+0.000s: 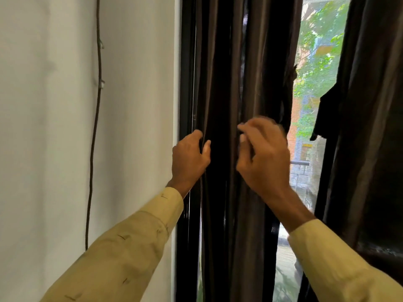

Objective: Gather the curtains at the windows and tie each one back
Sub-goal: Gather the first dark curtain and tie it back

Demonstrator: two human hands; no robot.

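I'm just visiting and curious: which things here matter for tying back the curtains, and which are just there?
Part of the job: left curtain, gripped by the left hand; right hand at its folds, blurred; right curtain.
Just there: wall cable; white wall; window screen.

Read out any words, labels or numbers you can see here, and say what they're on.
None can be read.
The wall, cord, curtain and sleeves bear no writing.
Yellow patches outside the window are too blurred to tell.
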